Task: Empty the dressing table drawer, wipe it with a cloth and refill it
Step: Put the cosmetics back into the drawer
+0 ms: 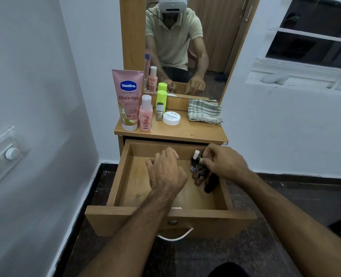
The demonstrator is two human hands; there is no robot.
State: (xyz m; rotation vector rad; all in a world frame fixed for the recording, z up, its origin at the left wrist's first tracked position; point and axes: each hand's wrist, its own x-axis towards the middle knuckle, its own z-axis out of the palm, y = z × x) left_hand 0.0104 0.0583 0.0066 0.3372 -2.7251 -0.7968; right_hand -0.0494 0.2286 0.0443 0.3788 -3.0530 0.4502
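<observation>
Both forearms reach forward; the left hand (165,172) hangs loosely curled, and the right hand (223,162) pinches with its fingertips.

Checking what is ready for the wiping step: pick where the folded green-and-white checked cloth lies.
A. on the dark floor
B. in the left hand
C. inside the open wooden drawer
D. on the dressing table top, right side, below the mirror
D: the folded green-and-white checked cloth lies on the wooden dressing table top, right of the white round nail polish remover tub, outside the open wooden drawer.
</observation>
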